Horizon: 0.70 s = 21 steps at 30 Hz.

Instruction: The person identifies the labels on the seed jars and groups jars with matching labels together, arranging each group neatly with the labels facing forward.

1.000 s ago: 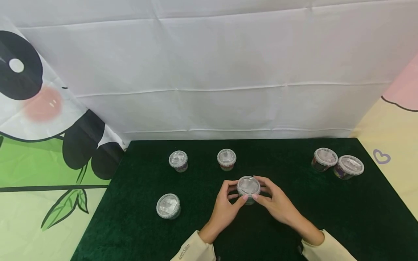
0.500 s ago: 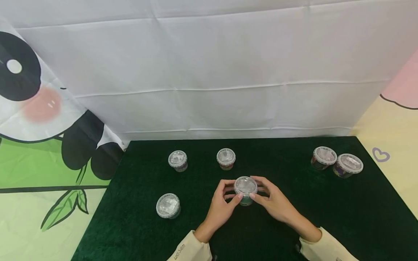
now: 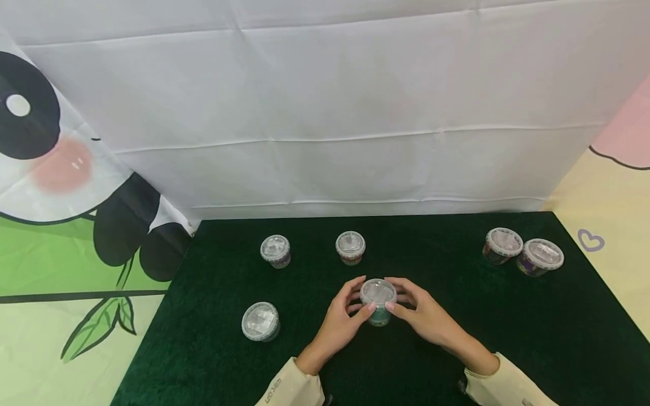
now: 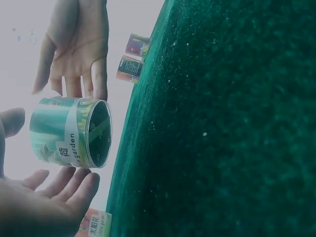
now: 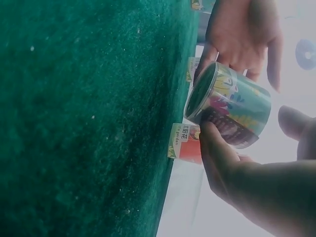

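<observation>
A small round plastic tub (image 3: 378,301) with a clear lid and a green label reading "garden" is between both hands. My left hand (image 3: 341,314) holds its left side, thumb in front and fingers behind. From the right, my right hand (image 3: 424,313) holds it in the same way. The base of the tub (image 4: 100,133) shows in the left wrist view, raised off the green cloth. In the right wrist view, a finger of the right hand (image 5: 232,168) touches the flowered label of the tub (image 5: 237,106).
Similar lidded tubs stand around on the green-covered table (image 3: 431,372): one tub (image 3: 261,321) at left, a tub (image 3: 276,251) and another tub (image 3: 350,248) at the back. Side by side at the back right are a tub (image 3: 503,245) and a purple-labelled tub (image 3: 540,257). A white cloth (image 3: 325,113) hangs behind.
Both hands have carried the tub slightly left and toward the front, and more of its green side shows now. The other tubs stay in place.
</observation>
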Motion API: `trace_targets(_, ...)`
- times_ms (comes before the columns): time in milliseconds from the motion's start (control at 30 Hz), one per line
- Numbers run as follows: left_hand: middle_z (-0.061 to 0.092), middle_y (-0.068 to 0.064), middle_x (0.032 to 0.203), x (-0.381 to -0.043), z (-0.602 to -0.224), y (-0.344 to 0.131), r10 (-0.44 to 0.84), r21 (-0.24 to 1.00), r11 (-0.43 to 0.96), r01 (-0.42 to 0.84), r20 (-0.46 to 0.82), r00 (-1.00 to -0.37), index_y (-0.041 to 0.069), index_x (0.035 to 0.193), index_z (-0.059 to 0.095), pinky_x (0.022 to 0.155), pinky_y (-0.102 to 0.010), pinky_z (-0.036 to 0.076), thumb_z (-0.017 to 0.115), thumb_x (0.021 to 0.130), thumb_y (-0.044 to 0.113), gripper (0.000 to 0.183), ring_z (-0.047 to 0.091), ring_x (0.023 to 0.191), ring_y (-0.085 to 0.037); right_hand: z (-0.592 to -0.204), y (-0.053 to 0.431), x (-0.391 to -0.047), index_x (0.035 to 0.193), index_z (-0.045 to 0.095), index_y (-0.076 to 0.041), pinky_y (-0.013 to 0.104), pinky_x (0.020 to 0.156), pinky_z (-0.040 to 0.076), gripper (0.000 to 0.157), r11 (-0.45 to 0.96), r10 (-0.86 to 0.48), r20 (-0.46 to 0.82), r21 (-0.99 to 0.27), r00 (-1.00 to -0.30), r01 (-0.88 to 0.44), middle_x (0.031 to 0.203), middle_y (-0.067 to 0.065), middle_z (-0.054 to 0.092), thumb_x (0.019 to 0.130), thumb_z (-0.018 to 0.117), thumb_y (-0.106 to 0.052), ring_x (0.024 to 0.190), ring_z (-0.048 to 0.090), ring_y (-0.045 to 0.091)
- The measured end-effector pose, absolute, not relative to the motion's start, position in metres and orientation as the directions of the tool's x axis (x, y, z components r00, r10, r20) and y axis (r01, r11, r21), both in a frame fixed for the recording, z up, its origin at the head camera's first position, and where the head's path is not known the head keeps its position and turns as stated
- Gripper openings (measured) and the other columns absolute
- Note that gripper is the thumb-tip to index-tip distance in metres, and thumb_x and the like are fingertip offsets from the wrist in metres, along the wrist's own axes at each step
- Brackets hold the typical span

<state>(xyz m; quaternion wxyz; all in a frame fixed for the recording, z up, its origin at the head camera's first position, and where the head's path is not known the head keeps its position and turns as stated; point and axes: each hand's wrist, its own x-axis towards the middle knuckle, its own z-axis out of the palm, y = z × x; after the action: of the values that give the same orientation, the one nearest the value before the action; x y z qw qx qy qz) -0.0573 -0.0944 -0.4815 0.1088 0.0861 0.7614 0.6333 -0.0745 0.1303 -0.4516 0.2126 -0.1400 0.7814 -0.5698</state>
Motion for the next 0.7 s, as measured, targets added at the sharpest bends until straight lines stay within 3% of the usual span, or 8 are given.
trace_targets(200, 0.051, -0.017, 0.156, -0.0559, -0.4829, -0.0944, 0.286, 0.989, 0.146, -0.032, -0.073, -0.955, 0.003, 0.157, 0.042, 0.116, -0.054, 0.045, 0.062, 0.108, 0.022, 0.056, 0.053, 0.14, -0.035, -0.4528, 0.1298, -0.0748, 0.159, 0.038, -0.001, 0.057, 0.107, 0.053, 0.061, 0.315, -0.467, -0.193, -0.948, -0.863, 0.041, 0.152, 0.027, 0.048, 0.106, 0.063, -0.018, 0.136, 0.054, 0.046)
trace_targets(700, 0.057, -0.015, 0.149, -0.0476, -0.4783, -0.0892, 0.155, 0.986, 0.161, -0.047, -0.073, -0.985, 0.004, 0.153, 0.045, 0.11, -0.046, 0.048, 0.064, 0.107, 0.025, 0.054, 0.057, 0.134, -0.032, -0.4519, 0.1229, -0.0671, 0.156, 0.04, -0.002, 0.058, 0.108, 0.051, 0.056, 0.316, -0.422, -0.188, -0.947, -0.887, 0.05, 0.148, 0.025, 0.054, 0.107, 0.062, -0.02, 0.136, 0.056, 0.044)
